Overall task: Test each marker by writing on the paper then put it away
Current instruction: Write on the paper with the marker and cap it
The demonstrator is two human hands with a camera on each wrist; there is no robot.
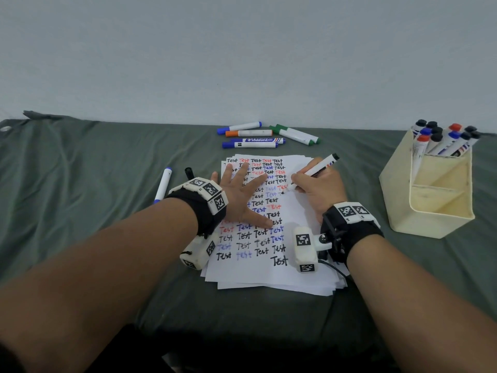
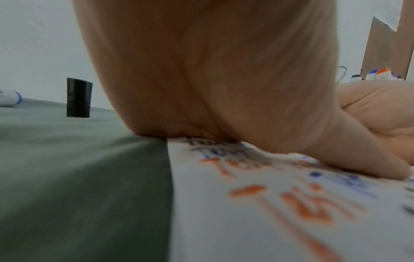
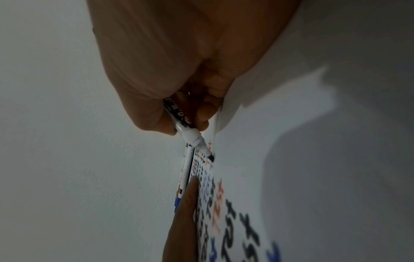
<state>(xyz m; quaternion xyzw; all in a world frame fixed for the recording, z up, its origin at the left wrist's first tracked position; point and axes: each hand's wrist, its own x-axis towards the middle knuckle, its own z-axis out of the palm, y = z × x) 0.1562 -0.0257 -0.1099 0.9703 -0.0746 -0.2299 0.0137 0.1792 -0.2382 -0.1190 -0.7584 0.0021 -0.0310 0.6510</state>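
A stack of white paper (image 1: 304, 211) covered with rows of the word "Test" in black, red and blue lies on the grey-green cloth. My left hand (image 1: 242, 192) lies flat on the paper with fingers spread, holding it down (image 2: 224, 88). My right hand (image 1: 320, 189) grips an uncapped black marker (image 1: 314, 170) in a writing hold, its tip touching the paper at the right end of a row (image 3: 210, 156). Its black cap (image 1: 189, 172) stands upright on the cloth to the left of the paper (image 2: 78, 97).
Several capped markers (image 1: 252, 135) in blue, orange and green lie behind the paper. A lone blue marker (image 1: 163, 185) lies left of my left wrist. A cream organiser (image 1: 430, 200) at the right holds several upright markers (image 1: 443, 138) in its rear compartment.
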